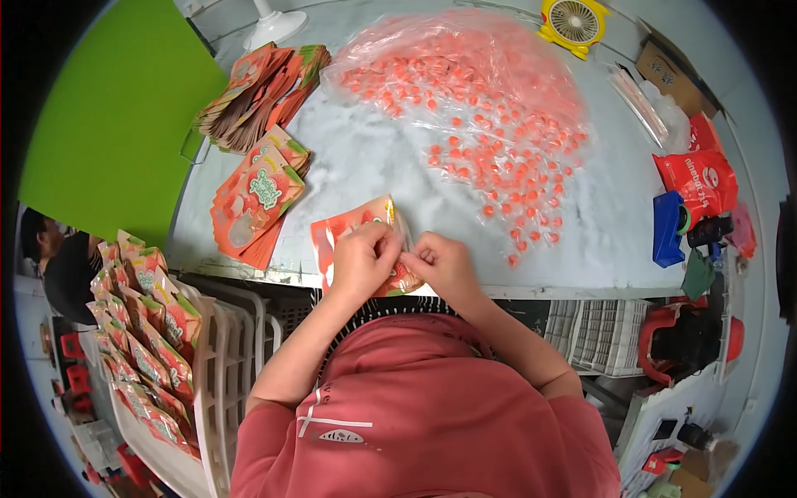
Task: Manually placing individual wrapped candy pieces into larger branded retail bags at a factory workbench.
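Observation:
At the table's near edge lies a printed pink-orange pouch [336, 226]. My left hand [363, 259] rests over its middle, fingers bent into a pinch on it. Close beside, my right hand [442, 264] has thumb and fingertips pressed together at the pouch's right edge. Both fingertips nearly meet there, and what lies between them is partly hidden. Up and to the left is a fanned pile of the same flat pouches [253, 199]. Beyond the hands, toward the right, several small round red sweets [523, 178] in clear wrappers spread from a large clear plastic bag [465, 50].
Bundled flat pouches [257, 95] stand at the back left. Plump pouches [154, 332] fill a white plastic crate [224, 349] at lower left. A yellow fan [573, 23], a red packet [697, 178] and a blue holder [667, 228] line the right. One person [66, 266] is far left.

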`<control>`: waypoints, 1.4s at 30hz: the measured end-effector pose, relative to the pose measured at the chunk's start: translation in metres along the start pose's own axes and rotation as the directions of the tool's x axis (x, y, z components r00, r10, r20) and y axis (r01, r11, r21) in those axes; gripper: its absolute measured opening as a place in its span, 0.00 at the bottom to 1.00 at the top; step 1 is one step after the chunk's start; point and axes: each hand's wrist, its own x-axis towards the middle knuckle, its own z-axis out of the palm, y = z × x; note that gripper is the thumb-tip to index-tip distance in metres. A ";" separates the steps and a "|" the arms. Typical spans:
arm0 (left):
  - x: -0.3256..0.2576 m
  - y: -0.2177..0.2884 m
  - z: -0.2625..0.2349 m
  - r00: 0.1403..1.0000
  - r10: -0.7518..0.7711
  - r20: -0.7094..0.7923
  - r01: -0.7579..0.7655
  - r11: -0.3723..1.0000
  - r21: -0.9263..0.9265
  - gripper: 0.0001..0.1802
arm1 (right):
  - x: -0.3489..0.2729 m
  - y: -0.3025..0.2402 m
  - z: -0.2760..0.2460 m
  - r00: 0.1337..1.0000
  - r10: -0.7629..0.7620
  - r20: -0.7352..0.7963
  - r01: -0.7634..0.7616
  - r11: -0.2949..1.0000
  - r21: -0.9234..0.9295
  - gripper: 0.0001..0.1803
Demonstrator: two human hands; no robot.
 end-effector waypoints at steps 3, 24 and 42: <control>-0.002 -0.019 0.006 0.991 -0.130 0.037 0.135 0.973 -0.189 0.10 | 0.004 0.000 -0.006 0.980 0.139 0.143 -0.175 0.943 0.282 0.11; -0.025 0.007 0.010 0.987 -0.162 0.010 0.157 0.935 -0.319 0.08 | 0.007 -0.010 -0.002 0.784 -0.618 0.050 0.518 0.609 -0.600 0.07; -0.028 0.014 0.029 0.998 0.014 0.063 -0.013 1.000 -0.012 0.07 | -0.019 0.007 -0.042 0.724 0.351 0.594 -0.685 0.468 0.559 0.12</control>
